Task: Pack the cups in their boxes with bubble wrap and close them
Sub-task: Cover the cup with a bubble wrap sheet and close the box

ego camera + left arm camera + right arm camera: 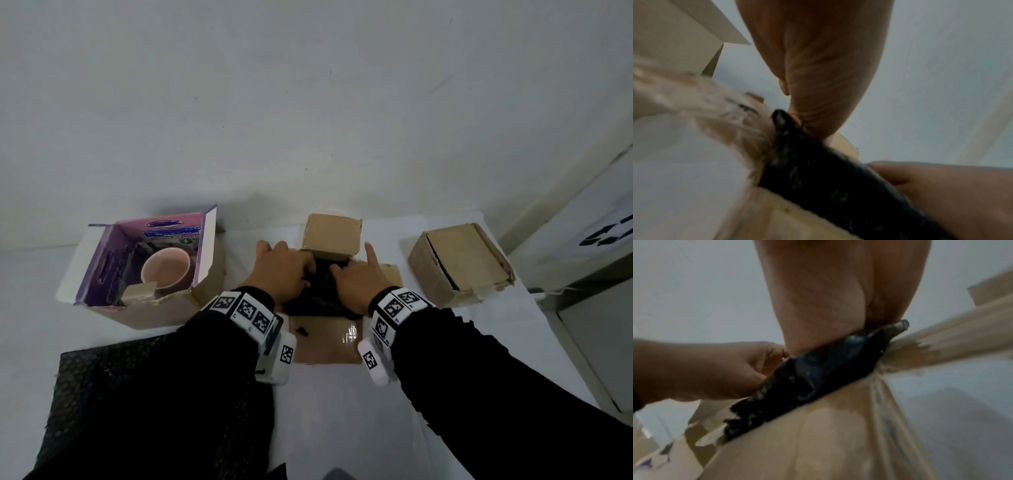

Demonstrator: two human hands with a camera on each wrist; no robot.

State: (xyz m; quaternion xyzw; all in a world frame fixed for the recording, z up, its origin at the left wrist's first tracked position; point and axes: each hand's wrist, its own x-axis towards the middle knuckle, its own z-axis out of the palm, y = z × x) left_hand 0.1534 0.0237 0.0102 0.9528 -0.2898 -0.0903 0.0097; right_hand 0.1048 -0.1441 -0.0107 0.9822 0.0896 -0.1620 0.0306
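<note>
Brown cardboard box: left hand grip pinches crinkly black bubble wrap inside; right hand presses it, grip unclear.

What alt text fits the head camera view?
The left hand and right hand press black bubble wrap into an open brown box. A purple box holding a pink cup stands at left, a second brown box at right.

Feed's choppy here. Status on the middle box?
Left grip clutching black bubble wrap; right grip pressing it into open box, flaps out. Black scrap on near flap.
</note>
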